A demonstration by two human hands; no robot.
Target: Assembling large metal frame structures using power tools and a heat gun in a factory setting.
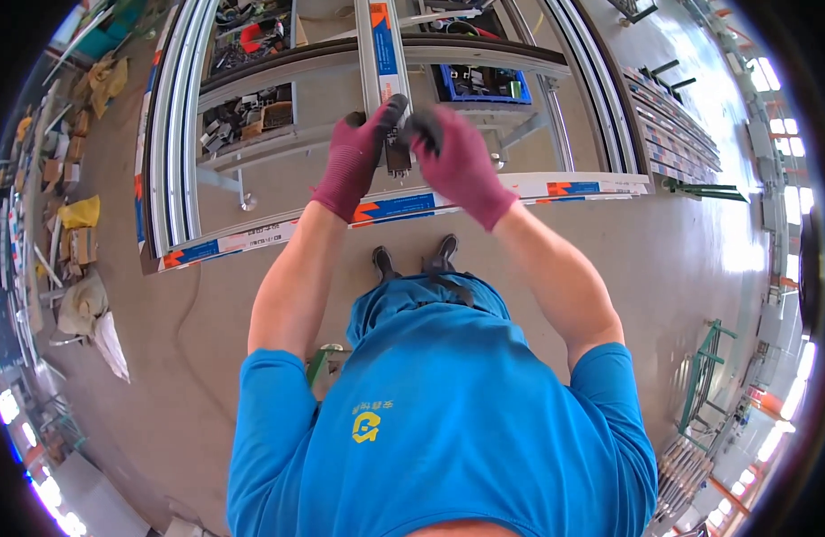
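A long metal profile (366, 63) with blue, orange and white film points toward me over the middle of a large frame. My left hand (354, 161), in a maroon glove with black fingertips, is closed around it close to its near end. Just right of that end is my right hand (459, 166), gloved alike and blurred by motion. Its fingers curl inward; whatever they hold is hidden. The profile's dark open end (398, 167) shows between my hands, short of the frame's film-covered front bar (309, 228).
Beneath the frame, a blue bin (484, 101) and trays hold small parts. Metal bars (676, 125) lie stacked at the right. A green stand (706, 371) is on the floor at lower right. Boxes, cloths and a yellow bag (79, 213) line the left side.
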